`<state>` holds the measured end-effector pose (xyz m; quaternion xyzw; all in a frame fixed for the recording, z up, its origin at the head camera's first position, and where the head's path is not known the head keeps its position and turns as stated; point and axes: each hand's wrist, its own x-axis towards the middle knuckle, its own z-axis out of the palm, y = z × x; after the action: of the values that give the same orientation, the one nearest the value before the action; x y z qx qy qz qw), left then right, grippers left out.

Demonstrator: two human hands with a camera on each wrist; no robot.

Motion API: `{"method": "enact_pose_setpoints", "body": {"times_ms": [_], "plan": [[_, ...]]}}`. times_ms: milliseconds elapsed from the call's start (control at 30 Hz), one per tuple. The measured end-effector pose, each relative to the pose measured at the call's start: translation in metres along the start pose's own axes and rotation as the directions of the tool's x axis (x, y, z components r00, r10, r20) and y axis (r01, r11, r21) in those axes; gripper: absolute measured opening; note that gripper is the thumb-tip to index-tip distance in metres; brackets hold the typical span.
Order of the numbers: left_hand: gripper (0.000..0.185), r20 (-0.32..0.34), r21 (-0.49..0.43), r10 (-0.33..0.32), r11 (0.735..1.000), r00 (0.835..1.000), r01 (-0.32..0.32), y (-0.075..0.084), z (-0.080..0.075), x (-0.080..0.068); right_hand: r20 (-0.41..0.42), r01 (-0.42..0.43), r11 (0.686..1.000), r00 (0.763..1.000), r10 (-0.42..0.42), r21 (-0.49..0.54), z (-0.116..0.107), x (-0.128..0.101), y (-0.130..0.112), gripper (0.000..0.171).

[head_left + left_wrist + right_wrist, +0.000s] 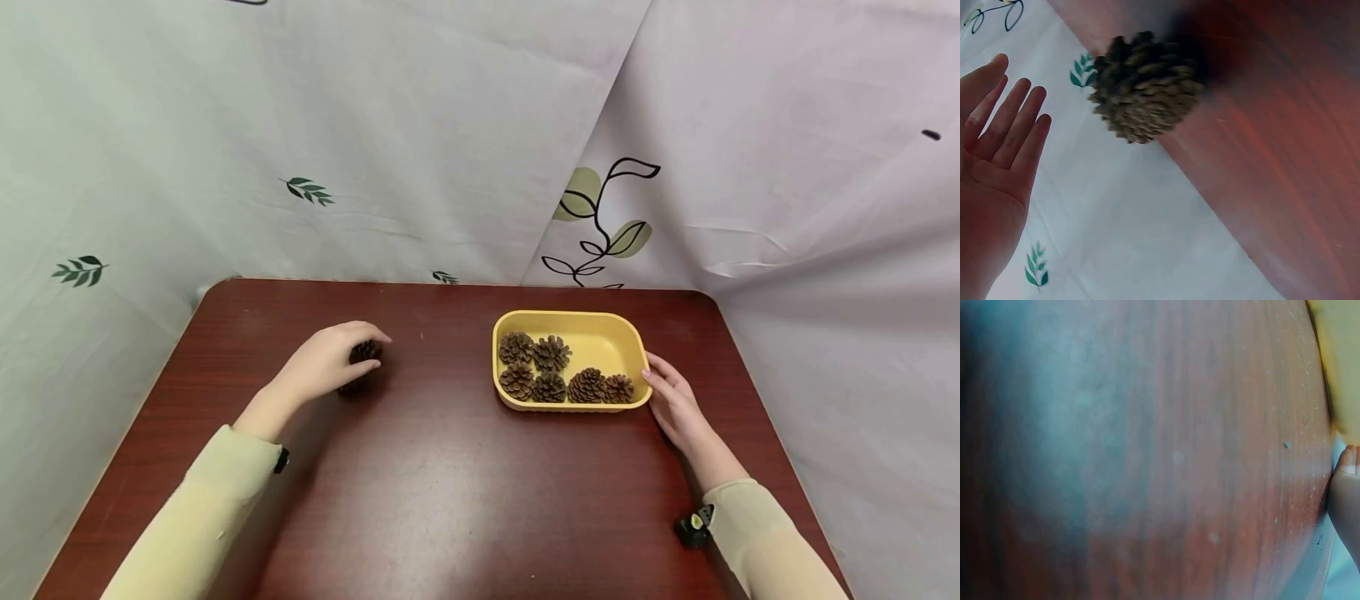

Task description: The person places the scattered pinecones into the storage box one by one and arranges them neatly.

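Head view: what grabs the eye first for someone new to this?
The yellow tray right of centre on the dark red table stands out, with six pine cones lying in it and the right hand touching its right end. Across the table, the left hand is cupped over a lone pine cone; the left wrist view shows its fingers straight, beside that cone.
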<state>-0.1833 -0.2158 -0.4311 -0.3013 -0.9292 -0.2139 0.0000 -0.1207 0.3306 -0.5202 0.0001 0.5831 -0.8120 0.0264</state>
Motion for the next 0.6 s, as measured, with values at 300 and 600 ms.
{"method": "enact_pose_setpoints", "body": {"times_ms": [300,600], "plan": [[0.032,-0.015,0.029,-0.039,0.999,0.999,0.040,-0.014,0.002,-0.018,0.002,0.008,1.000,1.000,-0.008,0.002,0.000,0.000,0.000,0.038],[0.033,0.012,0.084,-0.043,0.996,0.999,0.042,-0.023,0.006,-0.027,-0.003,0.003,1.000,1.000,-0.003,0.001,0.001,0.000,0.000,0.037]]}}
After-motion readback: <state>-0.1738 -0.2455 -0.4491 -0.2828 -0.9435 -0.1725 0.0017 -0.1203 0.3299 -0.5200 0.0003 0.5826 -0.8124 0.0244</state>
